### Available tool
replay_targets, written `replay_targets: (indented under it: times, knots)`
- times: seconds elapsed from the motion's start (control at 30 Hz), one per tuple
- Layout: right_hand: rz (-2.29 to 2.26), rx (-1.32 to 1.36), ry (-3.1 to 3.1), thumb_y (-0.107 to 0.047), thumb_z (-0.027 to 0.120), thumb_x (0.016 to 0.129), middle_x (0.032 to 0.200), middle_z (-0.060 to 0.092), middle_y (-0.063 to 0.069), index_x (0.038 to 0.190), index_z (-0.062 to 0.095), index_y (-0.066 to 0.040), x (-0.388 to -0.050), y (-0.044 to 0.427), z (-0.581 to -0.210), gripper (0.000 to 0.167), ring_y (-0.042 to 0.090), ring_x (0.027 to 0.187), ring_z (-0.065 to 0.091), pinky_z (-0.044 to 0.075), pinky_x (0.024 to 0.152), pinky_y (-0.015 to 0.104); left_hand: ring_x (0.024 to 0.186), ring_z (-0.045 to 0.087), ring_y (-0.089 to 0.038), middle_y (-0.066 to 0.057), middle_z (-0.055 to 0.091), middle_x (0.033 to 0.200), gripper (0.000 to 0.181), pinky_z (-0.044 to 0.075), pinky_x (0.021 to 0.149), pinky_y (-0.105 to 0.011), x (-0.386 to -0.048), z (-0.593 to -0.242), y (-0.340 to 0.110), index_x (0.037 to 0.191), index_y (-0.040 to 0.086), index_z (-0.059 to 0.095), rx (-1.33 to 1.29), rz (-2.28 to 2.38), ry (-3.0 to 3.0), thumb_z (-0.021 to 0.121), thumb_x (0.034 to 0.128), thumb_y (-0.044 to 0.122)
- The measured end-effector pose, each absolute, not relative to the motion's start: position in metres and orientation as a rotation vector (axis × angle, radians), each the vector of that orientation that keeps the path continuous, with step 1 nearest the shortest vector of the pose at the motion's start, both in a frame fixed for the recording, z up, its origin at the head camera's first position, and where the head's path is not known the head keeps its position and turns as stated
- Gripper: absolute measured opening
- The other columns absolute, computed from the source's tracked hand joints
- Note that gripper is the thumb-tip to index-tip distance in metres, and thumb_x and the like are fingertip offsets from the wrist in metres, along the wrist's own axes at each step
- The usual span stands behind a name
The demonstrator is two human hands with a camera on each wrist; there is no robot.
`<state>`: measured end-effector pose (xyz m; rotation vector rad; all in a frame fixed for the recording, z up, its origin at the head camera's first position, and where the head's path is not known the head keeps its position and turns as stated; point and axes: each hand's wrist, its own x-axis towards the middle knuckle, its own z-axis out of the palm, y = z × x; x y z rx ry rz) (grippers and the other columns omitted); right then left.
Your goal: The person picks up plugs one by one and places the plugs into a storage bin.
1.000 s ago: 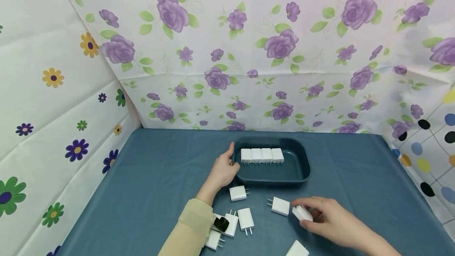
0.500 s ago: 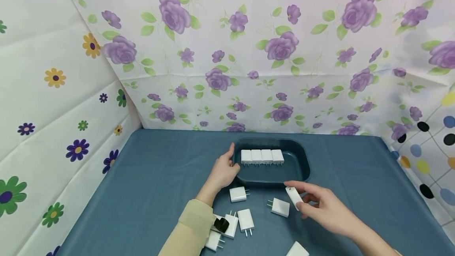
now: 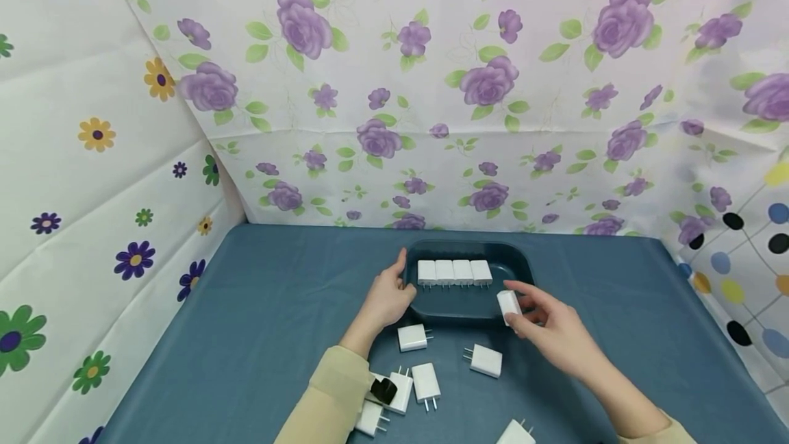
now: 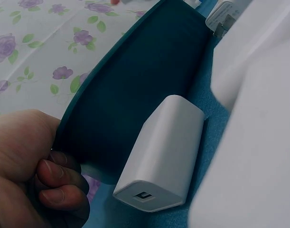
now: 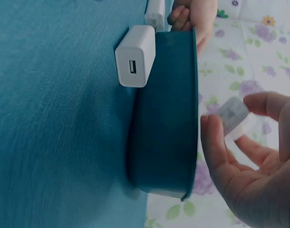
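Note:
At the tray's left end, my left hand (image 3: 387, 299) grips the rim of the dark blue tray (image 3: 468, 314), fingers curled in the left wrist view. Inside stand several white USB charger plugs side by side in a row, such as this charger (image 3: 463, 271), prongs facing me. My right hand (image 3: 555, 326) pinches another white charger (image 3: 508, 307) between thumb and fingers, over the tray's front right part. The right wrist view shows this held charger (image 5: 232, 114) above the rim, tilted.
Several loose chargers lie on the blue tabletop (image 3: 277, 307) in front of the tray, including a charger (image 3: 413, 338) close to its front wall, a charger (image 3: 485, 360) farther right and a charger (image 3: 426, 382) nearer me. A black band (image 3: 385, 390) shows by the left sleeve.
My right hand has lifted the charger from the table and carried it forward to the tray, turning it more upright. My left hand stays on the rim.

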<state>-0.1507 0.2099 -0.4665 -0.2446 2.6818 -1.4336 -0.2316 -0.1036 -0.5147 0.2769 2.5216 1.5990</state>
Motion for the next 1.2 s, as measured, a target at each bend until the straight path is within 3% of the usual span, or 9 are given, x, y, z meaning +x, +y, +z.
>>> replay_targets:
  times: [0.13, 0.23, 0.53, 0.83, 1.07, 1.2]
  knots:
    - [-1.487, -0.175, 2.692, -0.029, 0.071, 0.106, 0.124, 0.068, 0.014, 0.161, 0.049, -0.018, -0.160, 0.208, -0.470, 0.060, 0.032, 0.100, 0.075, 0.061, 0.081, 0.043, 0.044, 0.023, -0.012, 0.006, 0.032, 0.054, 0.082, 0.028, 0.048, -0.030, -0.232, -0.515, -0.104, 0.173, 0.017, 0.015, 0.270, 1.594, 2.518, 0.053, 0.1016, 0.004]
    - [-1.497, -0.156, 2.697, -0.026, 0.070, 0.106, 0.129, 0.067, 0.016, 0.162, 0.047, -0.017, -0.166, 0.205, -0.471, 0.061, 0.029, 0.103, 0.075, 0.061, 0.084, 0.045, 0.044, 0.024, -0.012, 0.006, 0.032, 0.054, 0.082, 0.029, 0.048, -0.030, -0.233, -0.515, -0.105, 0.173, 0.016, 0.015, 0.270, 1.597, 2.513, 0.053, 0.1016, 0.004]
    - [-1.333, -0.148, 2.829, -0.020, 0.064, 0.107, 0.143, 0.061, 0.024, 0.165, 0.044, -0.013, -0.191, 0.195, -0.475, 0.062, 0.026, 0.103, 0.073, 0.054, 0.070, 0.038, 0.044, 0.025, -0.012, 0.006, 0.033, 0.054, 0.081, 0.029, 0.048, -0.030, -0.233, -0.514, -0.105, 0.173, 0.014, 0.016, 0.274, 1.594, 2.522, 0.053, 0.1019, 0.004]
    - [-1.211, -0.177, 2.977, -0.015, 0.063, 0.103, 0.136, 0.065, 0.025, 0.163, 0.046, -0.006, -0.208, 0.186, -0.485, 0.063, 0.019, 0.077, 0.063, 0.048, 0.062, 0.037, 0.044, 0.026, -0.013, 0.006, 0.033, 0.055, 0.082, 0.030, 0.049, -0.030, -0.233, -0.515, -0.104, 0.173, 0.014, 0.015, 0.268, 1.589, 2.521, 0.053, 0.1013, 0.004]
    - [-1.015, -0.192, 3.132, -0.013, 0.064, 0.103, 0.136, 0.060, 0.032, 0.163, 0.044, -0.003, -0.216, 0.179, -0.492, 0.064, 0.021, 0.074, 0.060, 0.047, 0.060, 0.037, 0.046, 0.026, -0.013, 0.006, 0.032, 0.055, 0.082, 0.030, 0.050, -0.030, -0.233, -0.514, -0.104, 0.173, 0.014, 0.015, 0.259, 1.581, 2.531, 0.053, 0.1016, 0.004]
    - [-0.887, -0.141, 3.186, -0.013, 0.063, 0.105, 0.140, 0.055, 0.036, 0.164, 0.041, -0.003, -0.220, 0.175, -0.494, 0.064, 0.030, 0.076, 0.066, 0.051, 0.061, 0.043, 0.046, 0.026, -0.013, 0.006, 0.032, 0.055, 0.082, 0.030, 0.050, -0.030, -0.233, -0.514, -0.104, 0.173, 0.014, 0.015, 0.259, 1.585, 2.523, 0.053, 0.1017, 0.004]
